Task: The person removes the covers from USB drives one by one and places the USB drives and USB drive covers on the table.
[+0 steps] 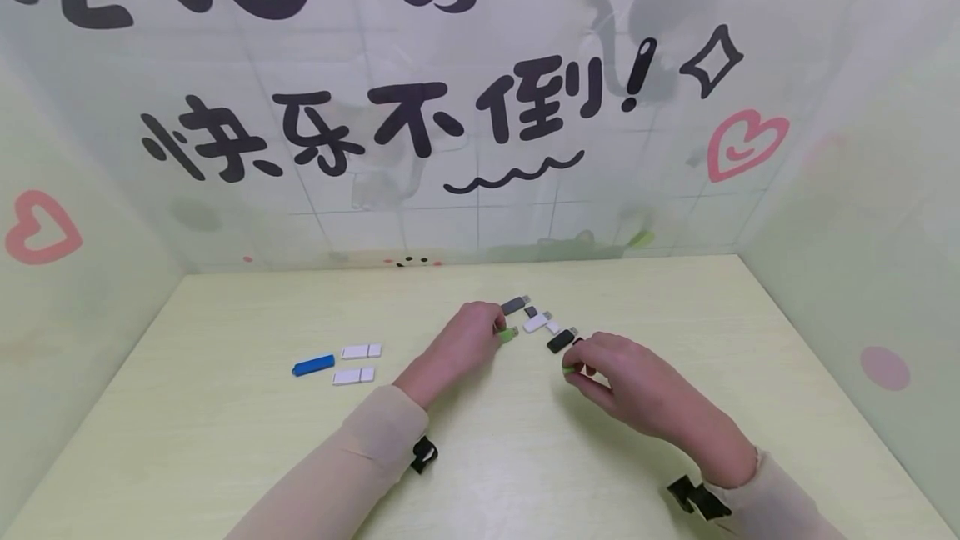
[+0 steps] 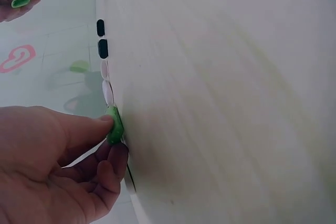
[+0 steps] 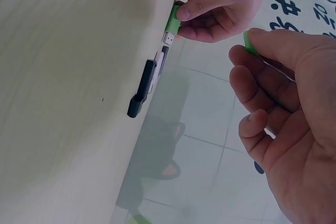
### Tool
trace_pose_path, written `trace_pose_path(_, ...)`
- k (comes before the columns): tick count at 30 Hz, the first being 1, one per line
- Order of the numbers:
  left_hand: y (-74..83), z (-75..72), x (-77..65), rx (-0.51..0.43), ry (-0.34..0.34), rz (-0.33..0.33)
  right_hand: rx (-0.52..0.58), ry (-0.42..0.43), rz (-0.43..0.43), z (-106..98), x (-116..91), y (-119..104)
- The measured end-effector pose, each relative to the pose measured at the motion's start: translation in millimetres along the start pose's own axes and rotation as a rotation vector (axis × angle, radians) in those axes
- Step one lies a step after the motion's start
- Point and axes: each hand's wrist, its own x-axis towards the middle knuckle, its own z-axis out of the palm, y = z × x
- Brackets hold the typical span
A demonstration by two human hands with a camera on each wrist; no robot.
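My head camera takes in the back wall (image 1: 480,48), printed with big black characters, and below it the pale worktop (image 1: 480,457), whose back edge and both back corners I can see. Two beige sleeves, the left sleeve (image 1: 337,469) and the right sleeve (image 1: 780,498), reach in over it from the near side.

The right hand (image 1: 637,382) hangs above the right half of the worktop, thumb and forefinger pinched together, the other fingers loosely bent. The left hand (image 1: 471,338) is farther in, towards the back edge, thumb and fingertips closed on something slim. A black strap (image 1: 424,454) shows beside the left cuff, another at the right.

What my left hand grips is a green USB stick (image 1: 507,334), its metal plug pointing away to the right; I can't tell whether it touches the worktop. Between the hands lie a grey stick (image 1: 513,306), nearest the back edge, then a white stick (image 1: 536,322) and a black stick (image 1: 561,341). Nearer the worktop's left edge, a blue stick (image 1: 313,365) lies beside two white capped sticks (image 1: 362,351).

Smallest are the caps: a green cap (image 3: 247,42) in my right pinch, and a grey cap (image 1: 531,312) and white cap (image 1: 553,327) by their matching sticks.
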Motion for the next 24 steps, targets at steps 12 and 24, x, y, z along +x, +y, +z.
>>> trace_pose_path(12,3.1,2.2,-0.5,0.084,-0.031,-0.010,-0.019,0.010,-0.007,0.2,2.7,0.0)
trace_pose_path(24,5.7,-0.1,-6.7,0.109,-0.006,-0.010,-0.070,0.009,-0.022,0.4,11.5,3.8)
